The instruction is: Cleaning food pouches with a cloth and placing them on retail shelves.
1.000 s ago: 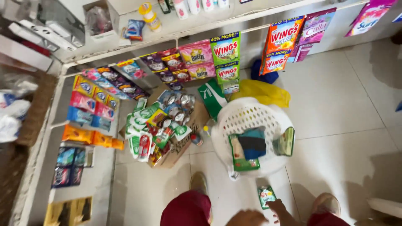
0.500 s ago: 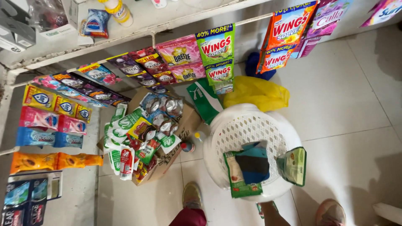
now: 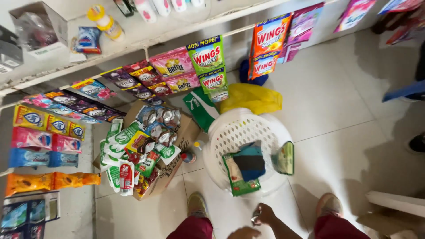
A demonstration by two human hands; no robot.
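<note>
Crowding white basket [image 3: 248, 132]: sachet-filled carton [image 3: 177, 137]

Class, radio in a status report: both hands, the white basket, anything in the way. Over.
Right hand closed on something small, unclear what. Left hand low at frame edge, grip unclear. White basket on floor ahead holds packets. Nothing between hands and basket.
</note>
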